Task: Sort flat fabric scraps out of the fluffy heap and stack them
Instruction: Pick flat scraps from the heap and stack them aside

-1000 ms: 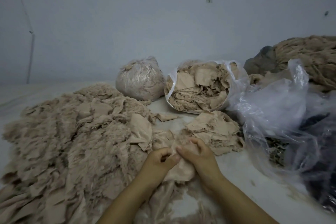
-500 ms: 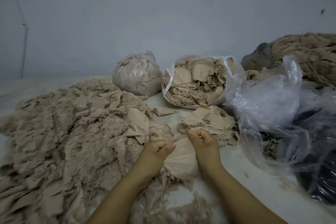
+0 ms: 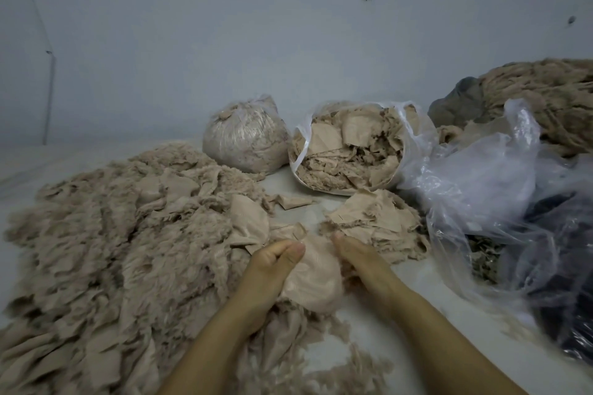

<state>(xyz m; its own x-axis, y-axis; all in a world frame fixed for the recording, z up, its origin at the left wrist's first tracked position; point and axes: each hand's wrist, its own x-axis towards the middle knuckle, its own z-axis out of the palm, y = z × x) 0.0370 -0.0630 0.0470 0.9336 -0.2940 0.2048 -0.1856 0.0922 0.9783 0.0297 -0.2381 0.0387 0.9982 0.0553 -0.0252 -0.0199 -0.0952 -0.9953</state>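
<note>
Two hands work at the centre of the view, one beige scrap (image 3: 316,279) between them. The left hand (image 3: 272,266) has its fingers curled and its thumb laid over the scrap's left edge, gripping it; the right hand (image 3: 359,258) has its fingers tucked under the scrap's right edge, out of sight, so it looks to hold the cloth there, though the grip itself is hidden. The scrap sags in a rounded fold, resting on fluffy pieces near the front of the pale surface (image 3: 426,314). Just beyond the right hand lies one low stack of flat scraps (image 3: 375,221) — the sorted pile. To the left spreads one broad fluffy heap (image 3: 112,250), with a few flat pieces lying on its top. Farther back stand two filled bags: one tied clear bag (image 3: 245,138) of pale fluff and, just beside it, one open bag (image 3: 356,151) lying on its side, packed with flat scraps. At the right sits a mass of loose clear plastic (image 3: 500,189) — its count is unclear — with one more brown fluffy mound (image 3: 545,96) behind it.
</note>
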